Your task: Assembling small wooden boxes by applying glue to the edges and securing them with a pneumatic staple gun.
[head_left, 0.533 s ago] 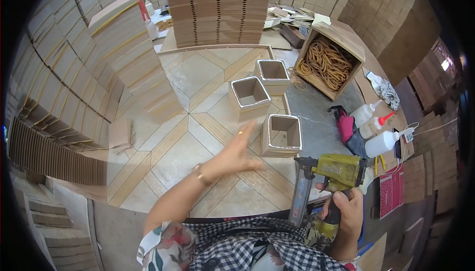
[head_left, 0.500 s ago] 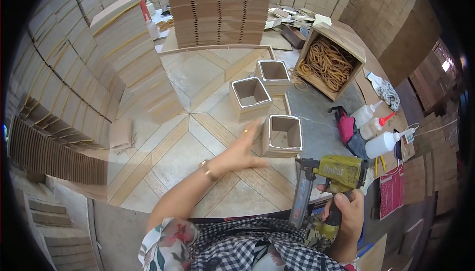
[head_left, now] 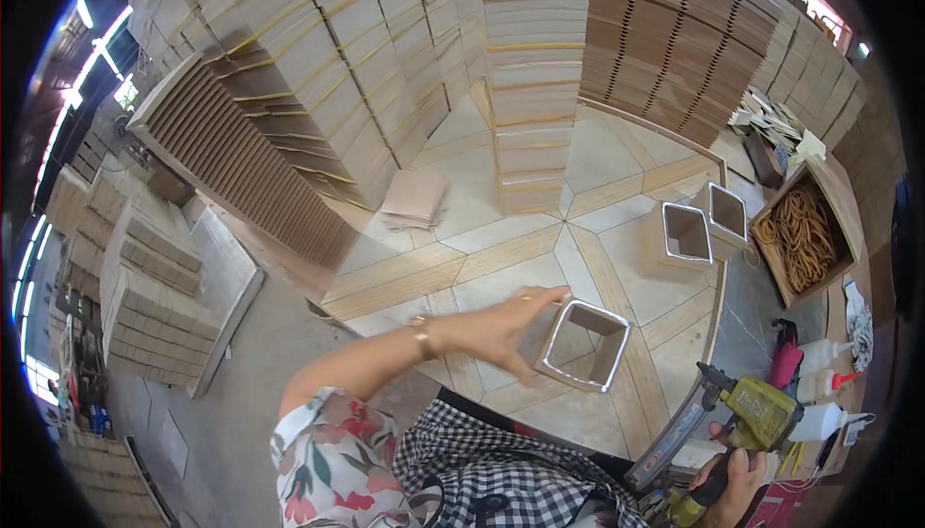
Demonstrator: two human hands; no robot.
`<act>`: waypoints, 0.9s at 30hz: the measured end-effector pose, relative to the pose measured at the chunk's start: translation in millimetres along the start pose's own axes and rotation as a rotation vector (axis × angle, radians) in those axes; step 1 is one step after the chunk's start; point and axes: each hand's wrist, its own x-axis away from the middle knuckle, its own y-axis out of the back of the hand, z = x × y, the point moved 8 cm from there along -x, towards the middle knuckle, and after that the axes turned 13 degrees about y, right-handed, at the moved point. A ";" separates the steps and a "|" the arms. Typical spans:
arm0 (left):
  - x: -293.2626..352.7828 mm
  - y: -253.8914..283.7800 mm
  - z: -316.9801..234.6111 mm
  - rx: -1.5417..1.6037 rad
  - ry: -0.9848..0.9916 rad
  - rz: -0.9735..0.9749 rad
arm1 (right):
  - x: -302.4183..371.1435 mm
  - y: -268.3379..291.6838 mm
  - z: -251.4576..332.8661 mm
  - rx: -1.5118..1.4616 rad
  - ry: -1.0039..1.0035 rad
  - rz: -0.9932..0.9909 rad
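Note:
An open-topped square wooden box [head_left: 615,366] with a white-lined rim is on the near part of the patterned table. My left hand [head_left: 496,335] spans its left side, thumb at the near corner and fingers at the far corner. Whether the box rests on the table or is slightly raised, I cannot tell. My right hand [head_left: 740,480] grips a yellow-green nail gun [head_left: 761,408] at the lower right, its long grey magazine pointing down to the left. Two similar boxes stand together farther right, a nearer box [head_left: 665,256] and a farther box [head_left: 740,212].
A tall banded stack of boards [head_left: 535,94] rises from the table's far side. Thin panels [head_left: 414,198] lie left of it. At the right are a wooden crate of rubber bands [head_left: 805,239] and squeeze bottles [head_left: 824,355]. Ribbed stacked boards [head_left: 251,157] stand at the left.
My left hand has closed in on the nearest box and brought it leftward, away from the other two. My view has turned left. The nail gun is still in my right hand.

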 end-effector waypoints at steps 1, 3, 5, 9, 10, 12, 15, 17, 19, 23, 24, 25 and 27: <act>10.6 14.4 14.1 -0.060 0.055 0.026 | -3.0 -2.6 -0.5 0.010 0.035 0.042; 23.4 65.1 37.7 -0.257 0.239 -0.002 | -3.9 0.9 -9.3 0.019 0.021 0.044; 45.0 138.8 76.9 -0.556 0.219 -0.291 | -3.2 -3.8 -7.8 0.016 0.010 0.060; 53.8 210.8 106.1 -0.886 0.436 -0.383 | 0.4 -9.5 -9.4 0.006 -0.025 0.052; 50.5 215.0 113.7 -0.890 0.492 -0.333 | 0.6 -8.3 -11.8 0.015 -0.033 0.029; 38.7 219.9 118.6 -0.781 0.563 -0.222 | 1.6 -17.7 -4.8 -0.020 -0.051 0.017; 30.9 214.7 128.1 -0.666 0.593 -0.124 | -0.7 -11.6 -20.9 -0.187 0.098 0.022; 36.2 217.1 120.6 -0.692 0.527 -0.151 | -3.8 -19.7 -17.0 -0.220 0.104 0.020; 39.5 221.9 94.3 -0.739 0.473 -0.264 | -0.9 -25.6 -10.6 -0.234 0.056 -0.050; 46.2 175.9 -6.0 -0.508 0.143 -0.384 | -6.8 -36.7 -10.4 -0.298 0.016 -0.008; 37.8 143.5 -34.2 -0.446 0.091 -0.264 | -7.3 -36.3 -12.1 -0.297 0.011 0.006; 33.6 110.6 -61.4 -0.395 0.057 -0.153 | -8.2 -36.0 -13.5 -0.305 0.002 0.016; 29.0 59.4 -93.9 -0.428 -0.020 -0.039 | -10.2 -38.6 -13.8 -0.327 -0.004 0.061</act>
